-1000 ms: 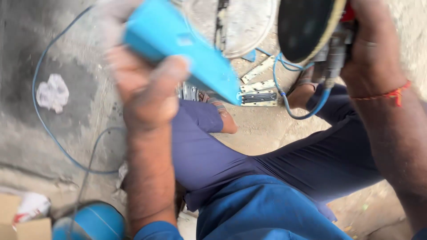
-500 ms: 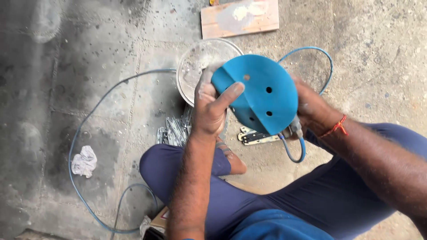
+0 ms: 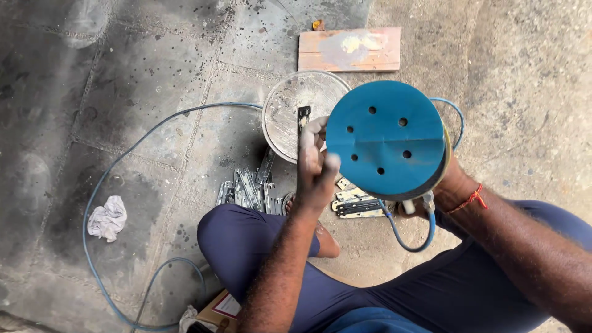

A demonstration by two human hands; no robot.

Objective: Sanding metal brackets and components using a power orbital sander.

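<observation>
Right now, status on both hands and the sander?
Left hand at blue sanding disc edge. Right hand holds sander underneath, mostly hidden. Blue hose loops below; nothing blocking.

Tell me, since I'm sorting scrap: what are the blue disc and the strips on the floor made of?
Blue disc: probably abrasive paper, matte, creased, with punched holes. Strips: apparently bare metal, grey with a dull shine.
</observation>
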